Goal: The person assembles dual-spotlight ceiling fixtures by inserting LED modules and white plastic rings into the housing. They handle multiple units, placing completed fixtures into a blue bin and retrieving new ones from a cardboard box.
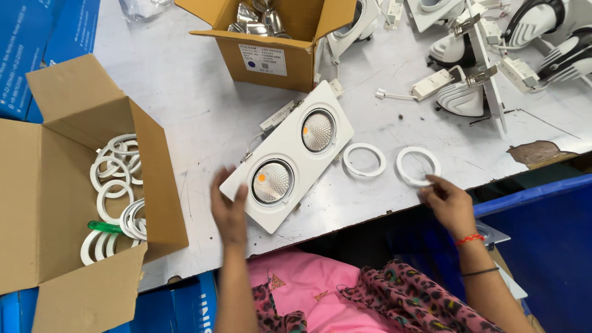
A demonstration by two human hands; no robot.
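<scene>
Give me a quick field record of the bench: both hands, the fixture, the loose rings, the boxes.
Left hand: open, at the lower-left edge of the white twin-lamp fixture
Right hand: fingertips on the right white ring
Second ring: flat on the table, untouched
Left box: open, holds more white rings
Far box: open, shiny metal parts inside

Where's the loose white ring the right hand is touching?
In the head view, that white ring lies flat on the grey table, right of the twin-lamp fixture, beside a second ring, under the right hand.
</scene>
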